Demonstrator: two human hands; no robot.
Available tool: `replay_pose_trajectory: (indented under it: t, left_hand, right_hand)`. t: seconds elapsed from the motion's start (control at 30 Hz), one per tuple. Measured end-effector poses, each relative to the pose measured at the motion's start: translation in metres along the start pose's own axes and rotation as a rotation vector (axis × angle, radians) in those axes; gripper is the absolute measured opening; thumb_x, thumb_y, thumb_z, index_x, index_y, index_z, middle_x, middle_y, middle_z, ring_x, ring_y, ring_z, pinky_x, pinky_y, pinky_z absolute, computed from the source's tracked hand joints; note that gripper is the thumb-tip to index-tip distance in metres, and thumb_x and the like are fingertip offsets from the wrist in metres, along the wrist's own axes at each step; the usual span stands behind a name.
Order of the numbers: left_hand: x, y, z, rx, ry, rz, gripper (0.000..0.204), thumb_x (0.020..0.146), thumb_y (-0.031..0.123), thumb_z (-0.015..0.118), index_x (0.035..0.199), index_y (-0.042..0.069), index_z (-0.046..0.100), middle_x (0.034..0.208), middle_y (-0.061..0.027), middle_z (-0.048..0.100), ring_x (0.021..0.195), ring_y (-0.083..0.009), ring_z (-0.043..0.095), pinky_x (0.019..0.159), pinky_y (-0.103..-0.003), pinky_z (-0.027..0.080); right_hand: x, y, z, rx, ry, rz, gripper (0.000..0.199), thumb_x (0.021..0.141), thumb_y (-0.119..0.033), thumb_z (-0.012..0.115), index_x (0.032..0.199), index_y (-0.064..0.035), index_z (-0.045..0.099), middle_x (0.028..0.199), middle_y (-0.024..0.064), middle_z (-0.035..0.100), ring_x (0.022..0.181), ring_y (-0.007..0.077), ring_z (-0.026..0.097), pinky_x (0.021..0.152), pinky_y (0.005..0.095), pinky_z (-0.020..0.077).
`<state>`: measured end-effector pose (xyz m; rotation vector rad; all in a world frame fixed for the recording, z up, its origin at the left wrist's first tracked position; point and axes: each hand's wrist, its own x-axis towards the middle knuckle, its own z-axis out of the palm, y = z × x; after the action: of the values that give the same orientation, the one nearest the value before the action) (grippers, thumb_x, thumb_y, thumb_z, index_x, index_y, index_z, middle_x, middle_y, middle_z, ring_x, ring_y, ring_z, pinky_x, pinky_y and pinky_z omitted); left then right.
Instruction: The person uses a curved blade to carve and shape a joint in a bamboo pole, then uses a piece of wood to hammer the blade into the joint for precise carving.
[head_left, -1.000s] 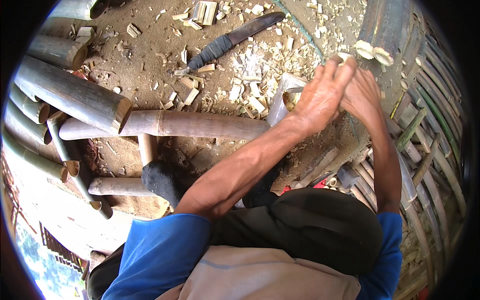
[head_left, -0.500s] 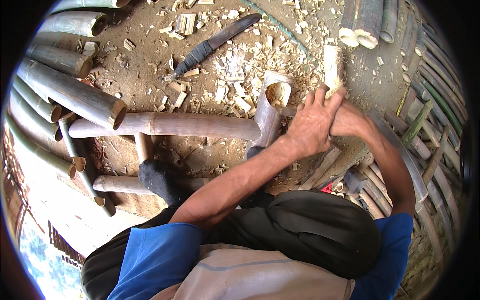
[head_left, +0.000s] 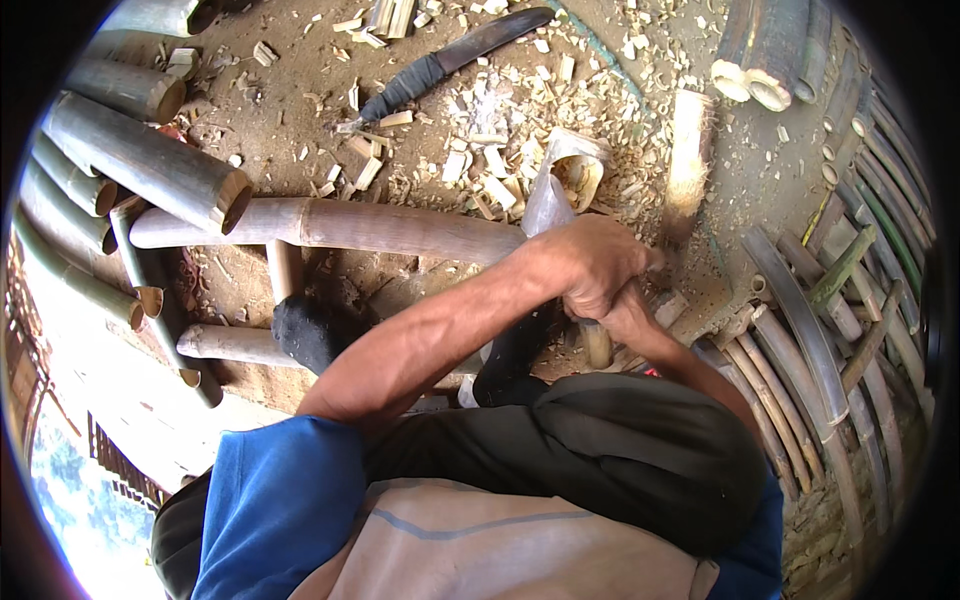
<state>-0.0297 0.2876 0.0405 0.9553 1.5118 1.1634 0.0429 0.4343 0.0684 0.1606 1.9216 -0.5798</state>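
Observation:
My left hand (head_left: pixel 598 262) is closed and crosses over my right hand (head_left: pixel 612 308), both close to my knees. The right hand's fingers look curled, though the left hand covers part of them. Whatever they grip is hidden. Just beneath them shows the end of a pale, round wooden piece (head_left: pixel 597 345); I cannot tell whether it is held. Beyond the fingers lies a pale, rough-shaved log (head_left: pixel 690 145) with a darker near end. Left of it, a bamboo section (head_left: pixel 550 205) with a cut opening rests against a long bamboo pole (head_left: pixel 400 228).
A knife with a wrapped black handle (head_left: pixel 408 88) lies among wood chips (head_left: pixel 495 185) on the dirt ground. Thick bamboo tubes (head_left: pixel 145 155) are stacked at the left, others (head_left: pixel 765 50) at the far right. Split bamboo strips (head_left: pixel 800 320) crowd the right side.
Both hands have drawn back toward my body, away from the pale log, which is now uncovered. My left fingers, spread over the right hand before, are now curled. The view has shifted slightly.

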Motion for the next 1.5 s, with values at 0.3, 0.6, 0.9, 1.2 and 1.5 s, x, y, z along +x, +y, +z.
replay_pose_trajectory:
  t: [0.3,0.6,0.9,1.2,1.5]
  left_hand:
    - [0.020,0.023,0.048,0.012,0.796,-0.020,0.106,0.063,0.000,0.081,0.158,0.013,0.033,0.135,-0.0248,0.050,0.119,-0.0447,0.058,0.107,-0.051,0.048]
    - [-0.013,-0.011,0.017,-0.021,0.368,0.074,0.116,0.057,0.008,0.087,0.160,0.021,0.034,0.127,-0.0245,0.060,0.117,-0.0425,0.064,0.101,-0.048,0.052]
    - [0.002,0.007,0.036,-0.134,0.798,0.065,0.077,0.066,0.001,0.076,0.141,0.005,0.056,0.111,-0.0211,0.064,0.116,-0.0401,0.062,0.101,-0.048,0.053]
    - [-0.024,-0.018,0.023,-0.040,0.427,0.110,0.084,0.053,0.003,0.083,0.135,0.010,0.064,0.108,-0.0175,0.072,0.108,-0.0367,0.068,0.096,-0.044,0.055]
    - [-0.019,-0.011,0.017,-0.080,0.398,0.081,0.066,0.056,0.002,0.080,0.121,0.011,0.072,0.106,-0.0151,0.072,0.109,-0.0341,0.068,0.093,-0.044,0.055]
  right_hand:
    - [0.007,-0.005,-0.097,-0.361,-0.168,0.038,0.058,0.097,-0.033,0.069,0.146,-0.0076,0.051,0.140,0.0199,0.057,0.136,0.0299,0.053,0.111,0.0426,0.0461]
    - [0.010,0.029,-0.007,0.072,0.098,-0.324,0.054,0.090,-0.016,0.075,0.138,-0.0031,0.053,0.132,0.0167,0.060,0.127,0.0257,0.059,0.103,0.0401,0.0512]
    - [0.014,-0.012,-0.073,-0.184,-0.102,0.039,0.054,0.096,-0.031,0.068,0.142,-0.0062,0.057,0.138,0.0164,0.063,0.128,0.0286,0.061,0.104,0.0392,0.0523]
    - [0.022,0.026,0.007,-0.106,0.049,-0.207,0.059,0.089,-0.020,0.074,0.141,-0.0008,0.054,0.134,0.0173,0.063,0.132,0.0275,0.056,0.108,0.0402,0.0467]
    - [0.018,0.018,0.000,0.121,0.064,-0.178,0.070,0.077,-0.026,0.088,0.135,0.0003,0.057,0.122,0.0137,0.069,0.120,0.0239,0.064,0.091,0.0366,0.0554]
